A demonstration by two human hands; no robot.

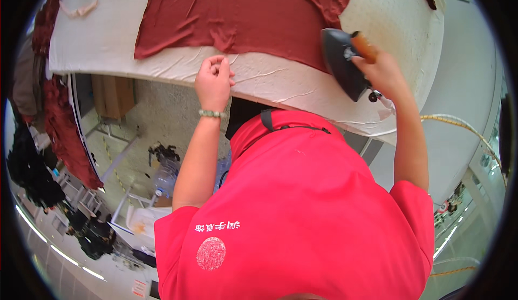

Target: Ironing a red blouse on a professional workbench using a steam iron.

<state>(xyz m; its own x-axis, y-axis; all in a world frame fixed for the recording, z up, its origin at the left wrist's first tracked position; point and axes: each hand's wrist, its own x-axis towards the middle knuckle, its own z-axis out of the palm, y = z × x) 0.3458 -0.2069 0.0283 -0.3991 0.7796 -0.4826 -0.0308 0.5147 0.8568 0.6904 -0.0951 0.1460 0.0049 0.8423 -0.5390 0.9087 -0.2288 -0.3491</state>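
A dark red garment [259, 14] lies spread over the padded white ironing table [124, 65], with small creases along its near edge. My right hand [384, 73] grips the wooden handle of a black iron [345, 65]. The iron rests at the garment's right side, partly on the cloth and partly over the white cover; its soleplate is hidden. Just below the garment's near edge, my left hand [214, 81] hovers at the table's front edge with its fingers curled and nothing visible in them. A green bead bracelet circles that wrist.
A cord and hose [458, 122] run from the iron to the right. A light strip of cloth [79, 9] lies at the table's far left. More dark red cloth [67, 133] hangs at the left. Below stand a cardboard box [113, 95] and a clear plastic bottle [166, 178].
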